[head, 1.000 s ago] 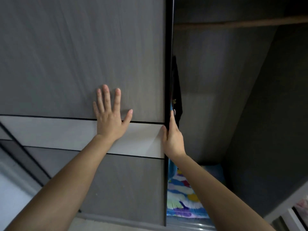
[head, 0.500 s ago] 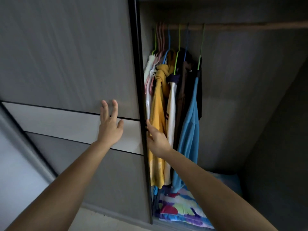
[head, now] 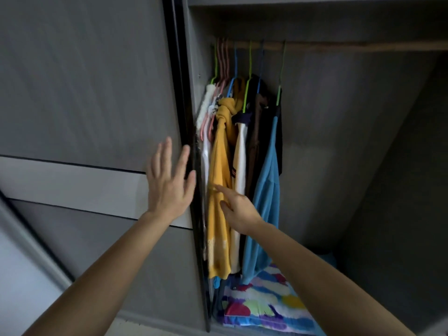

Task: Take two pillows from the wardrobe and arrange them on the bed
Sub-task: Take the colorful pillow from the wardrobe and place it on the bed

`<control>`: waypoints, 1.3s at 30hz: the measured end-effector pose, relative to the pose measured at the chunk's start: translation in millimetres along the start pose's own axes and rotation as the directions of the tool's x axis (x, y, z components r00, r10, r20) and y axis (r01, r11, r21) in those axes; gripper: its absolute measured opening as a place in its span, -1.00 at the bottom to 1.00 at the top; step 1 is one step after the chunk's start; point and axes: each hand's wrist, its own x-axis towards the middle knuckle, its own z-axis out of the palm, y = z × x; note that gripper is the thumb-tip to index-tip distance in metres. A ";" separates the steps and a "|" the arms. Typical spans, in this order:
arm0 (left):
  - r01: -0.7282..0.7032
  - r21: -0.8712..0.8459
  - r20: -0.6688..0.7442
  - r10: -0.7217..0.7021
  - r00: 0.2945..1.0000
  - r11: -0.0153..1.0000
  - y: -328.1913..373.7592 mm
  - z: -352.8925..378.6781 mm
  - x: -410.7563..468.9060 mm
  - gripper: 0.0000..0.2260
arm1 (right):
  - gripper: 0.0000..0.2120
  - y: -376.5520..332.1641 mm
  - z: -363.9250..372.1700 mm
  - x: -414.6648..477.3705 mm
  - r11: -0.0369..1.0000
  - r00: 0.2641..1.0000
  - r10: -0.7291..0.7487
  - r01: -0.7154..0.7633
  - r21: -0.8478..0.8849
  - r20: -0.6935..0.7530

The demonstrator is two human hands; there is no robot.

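The grey sliding wardrobe door (head: 84, 105) stands pushed to the left, and the wardrobe's right half is exposed. My left hand (head: 169, 183) is spread flat near the door's right edge, holding nothing. My right hand (head: 238, 209) reaches in front of the hanging clothes with fingers loosely extended and empty. A pillow in a colourful patterned cover (head: 264, 306) lies on the wardrobe floor, below the clothes. My right forearm hides part of it. A second pillow is not visible.
Several garments hang from a wooden rail (head: 339, 46) on coloured hangers: a yellow top (head: 219, 190), a white one, a brown one, a blue one (head: 264, 202). The wardrobe's right side (head: 363, 166) is dark open space. A pale wall (head: 19, 275) is at lower left.
The door has slid further left, uncovering the hanging clothes and the patterned pillow. My right hand has left the door edge and moved in front of the clothes.
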 end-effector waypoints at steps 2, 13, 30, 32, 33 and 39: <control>-0.161 -0.001 -0.013 0.161 0.987 0.987 31.2 7.1 5.2 -0.47 | -0.54 21.7 -17.5 -12.6 0.997 0.998 0.006 -0.011 -0.081 -0.061; -0.459 -0.286 0.191 0.519 0.833 0.841 156.7 105.9 -24.5 -0.48 | -0.53 139.2 -107.3 -145.2 0.845 0.870 0.340 -0.449 -0.290 -0.356; -0.298 -0.276 0.736 0.401 0.545 0.914 277.7 294.7 -126.4 -0.35 | -0.42 368.9 -99.3 -253.2 0.684 0.716 0.691 -0.692 -0.231 -0.099; -0.263 -0.241 0.772 0.349 0.531 0.934 281.0 316.7 -140.1 -0.33 | -0.39 401.5 -88.3 -249.9 0.689 0.712 0.702 -0.685 -0.237 -0.020; -0.247 -0.223 0.791 0.323 0.520 0.943 282.1 326.4 -148.2 -0.32 | -0.38 416.6 -80.5 -248.6 0.697 0.716 0.698 -0.674 -0.244 0.014; -0.208 -0.204 0.857 0.277 0.436 0.957 285.4 385.6 -204.4 -0.29 | -0.36 483.8 -9.8 -247.5 0.723 0.702 0.682 -0.606 -0.333 0.203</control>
